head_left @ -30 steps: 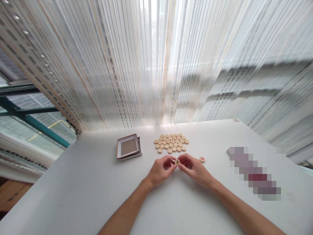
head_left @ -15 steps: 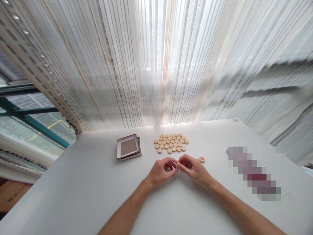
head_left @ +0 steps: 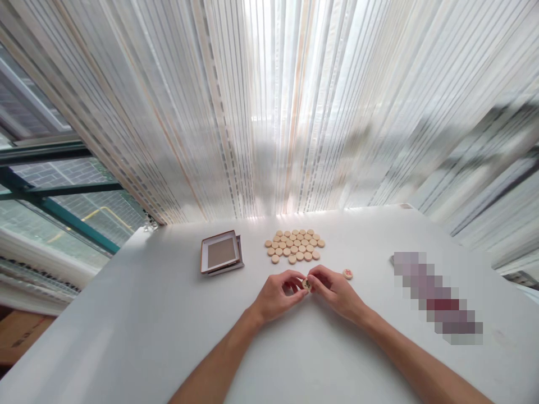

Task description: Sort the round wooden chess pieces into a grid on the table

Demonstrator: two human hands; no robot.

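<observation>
While the left hand (head_left: 275, 294) and right hand (head_left: 336, 290) both pinch one black-marked disc (head_left: 307, 284) over the white table (head_left: 147, 336), a red-marked disc (head_left: 347, 274) just sits beside the right, blank-topped discs (head_left: 295, 249) bunched up behind.

The curtain (head_left: 269, 112) I face is striped white, tan and dashed grey. The clustered discs (head_left: 294, 249) are plain pale tan; the held disc (head_left: 306, 285) shows a black character, the lone disc (head_left: 347, 274) a red character. The box (head_left: 222, 254) is white inside, grey-brown at the bottom; the table (head_left: 138, 314), white.
</observation>
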